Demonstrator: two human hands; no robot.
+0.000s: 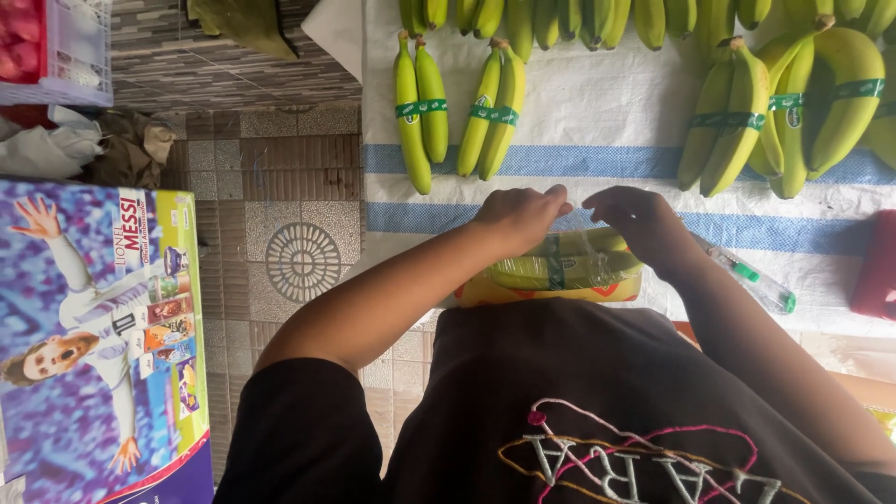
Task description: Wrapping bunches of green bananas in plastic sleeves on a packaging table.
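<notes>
Single head camera, looking steeply down, close over white mat (597, 103).

**A:** Count with me! Two hands at centre frame: left hand (516, 217), right hand (644, 224), both on one plastic-wrapped banana bundle (560, 269).

**B:** And the banded bunches in the upper frame?

**A:** Two pairs in the upper middle: first pair (420, 112), second pair (493, 117). Upper right, two bigger bunches (728, 121) and (831, 93); their fruit overlaps, so no exact count. More bananas along the top edge, cut off.

**B:** Anything else?

**A:** One clear pen with green cap (758, 280), one printed box (93, 336) at lower left.
</notes>
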